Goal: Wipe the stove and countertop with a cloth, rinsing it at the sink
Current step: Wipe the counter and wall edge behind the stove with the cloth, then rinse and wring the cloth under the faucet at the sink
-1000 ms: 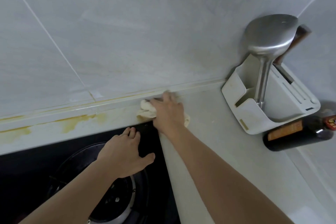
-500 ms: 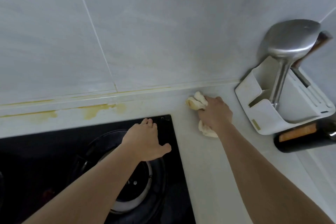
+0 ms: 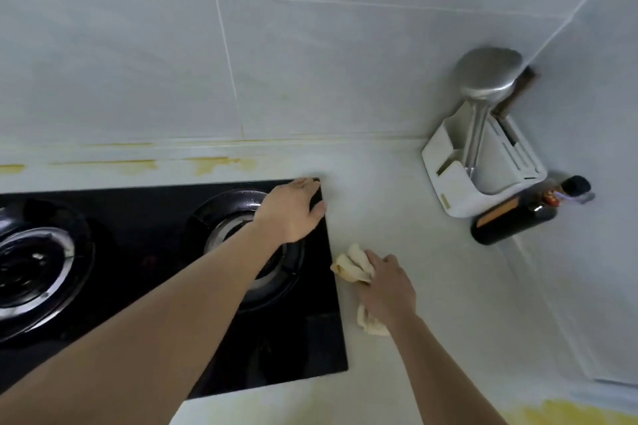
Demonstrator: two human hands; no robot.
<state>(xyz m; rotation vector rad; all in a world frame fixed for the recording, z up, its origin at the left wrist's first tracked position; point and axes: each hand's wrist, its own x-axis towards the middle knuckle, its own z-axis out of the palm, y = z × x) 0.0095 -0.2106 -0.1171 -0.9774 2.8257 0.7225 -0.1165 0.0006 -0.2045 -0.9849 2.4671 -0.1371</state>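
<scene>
A cream cloth (image 3: 350, 266) lies bunched on the pale countertop (image 3: 431, 286) just right of the black glass stove (image 3: 145, 217). My right hand (image 3: 386, 290) grips the cloth and presses it on the counter; cloth shows in front of the fingers and behind the wrist. My left hand (image 3: 293, 209) rests flat with straight fingers on the stove's back right corner, over the right burner (image 3: 252, 235). Yellow-brown stains (image 3: 214, 164) run along the counter's back strip behind the stove. No sink is in view.
A white utensil holder (image 3: 448, 162) with a steel spatula (image 3: 486, 79) stands in the back right corner. A dark sauce bottle (image 3: 514, 217) lies beside it. The left burner (image 3: 31, 262) sits at the left edge. A yellow patch (image 3: 566, 414) marks the counter's near right.
My right hand has dragged the cloth from the back edge of the counter towards me along the stove's right side. My left hand stays on the stove corner. The view has pulled back.
</scene>
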